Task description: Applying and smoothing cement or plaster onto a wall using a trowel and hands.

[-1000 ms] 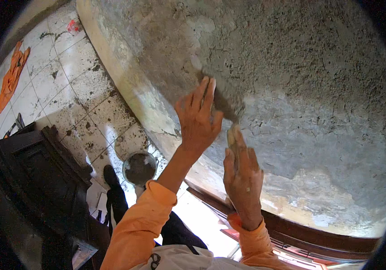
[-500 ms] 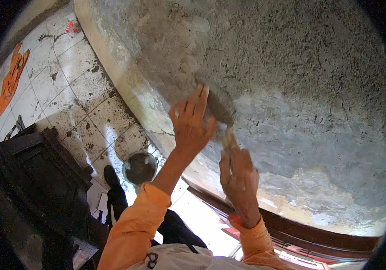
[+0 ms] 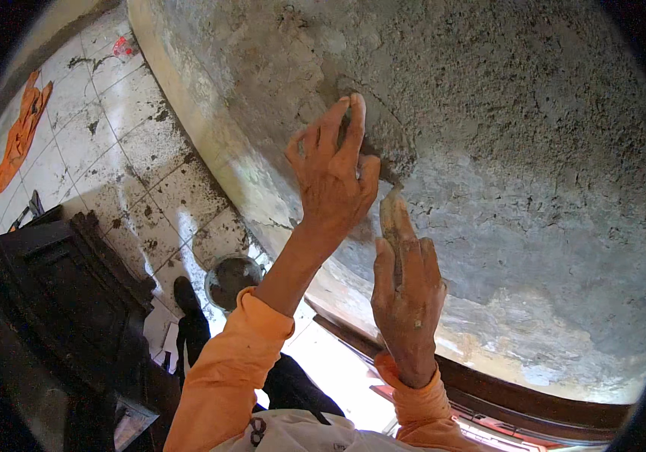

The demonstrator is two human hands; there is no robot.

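Observation:
My right hand [image 3: 411,282] is closed round the wooden handle [image 3: 392,215] of a trowel. Its dark blade [image 3: 380,160] lies against a rough grey plastered wall [image 3: 489,143], partly hidden by my left hand. My left hand [image 3: 332,169] is beside the blade, fingers apart and slightly bent, with the fingertips at the blade's far end. Whether those fingers press on the blade or on the wall is hard to see. Around the blade the plaster is darker and looks damp; toward the lower right it turns smoother and paler.
A round bucket [image 3: 232,280] of grey mix stands on the tiled floor [image 3: 134,151], which is spattered with mortar. Dark carved wooden furniture [image 3: 59,294] is at the left. An orange cloth [image 3: 23,139] lies farther off. A dark wooden frame [image 3: 534,388] runs along the lower right.
Both hands have shifted a little: my left hand up and to the right along the wall, my right hand slightly to the right. The trowel blade has moved up and right with them.

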